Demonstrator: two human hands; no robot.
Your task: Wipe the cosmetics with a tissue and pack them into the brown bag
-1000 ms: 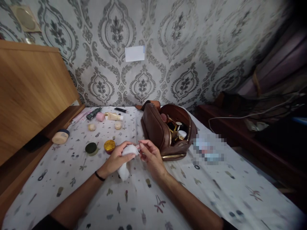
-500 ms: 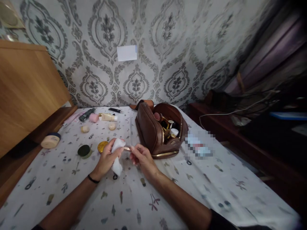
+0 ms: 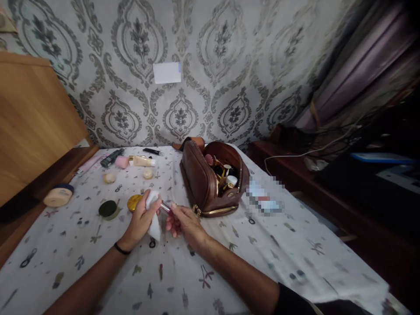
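Folded in my left hand (image 3: 141,221) is a white wipe (image 3: 155,225), pressed against one end of a slim, shiny pinkish tube (image 3: 166,207). The tube's other end is pinched between the thumb and fingers of my right hand (image 3: 185,222). It looks like a small cosmetic tube, but its exact kind is too small to tell. To the right of my hands stands a brown leather toiletry bag (image 3: 200,188), unzipped, with several cosmetics inside. A yellow-gold round tin (image 3: 134,203) lies just behind my left hand.
A dark green jar (image 3: 108,210) and a cream jar with a navy lid (image 3: 59,195) stand at left. Farther back lie a pink jar (image 3: 122,162), a beige tube (image 3: 144,162) and a black pen-like item (image 3: 152,151). A wooden cabinet (image 3: 39,122) borders the left side.
The slim tube has tilted, and more of it shows between my hands. My right hand has turned a little and sits slightly lower. The whole view has shifted slightly.
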